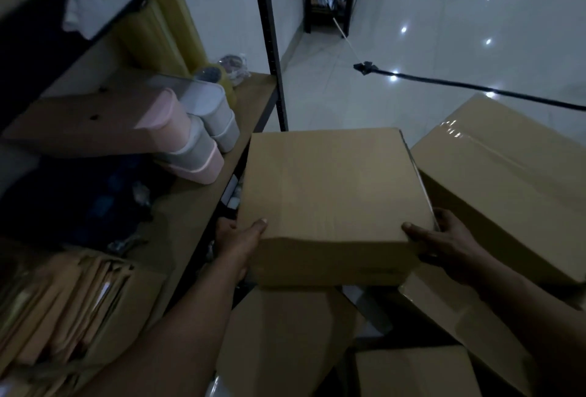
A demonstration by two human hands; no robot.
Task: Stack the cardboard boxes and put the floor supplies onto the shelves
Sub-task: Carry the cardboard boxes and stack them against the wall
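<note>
- Head view, the hands: The left hand (241,238) grips the left side of the plain box (333,203). Its thumb lies on top and its fingers go round the side, where I cannot see them. The right hand (444,238) grips the right side the same way. Both hands are clamped on this one box.
- Head view, where the box is: The plain box is in front of the person, just beside the edge of the shelf (253,92). It seems to be up in the air, above the low box (285,333). I cannot tell if they touch.
- Head view, what is done: I think the job is only partly done. The shelf already holds pink and grey tubs (196,149) and tape rolls (212,74).
- Head view, what is left: The taped box (507,181) sits tilted on the right, close to the plain box. The corner box (412,371) lies low down. None of them make a neat pile yet, so the stacking is still to do. A black strap (475,87) lies on the floor (444,47).
- Head view, which way the box points: The flat top faces up and looks level. One short wall faces the person. The top looks almost square, so I cannot tell which way is the long way.
</note>
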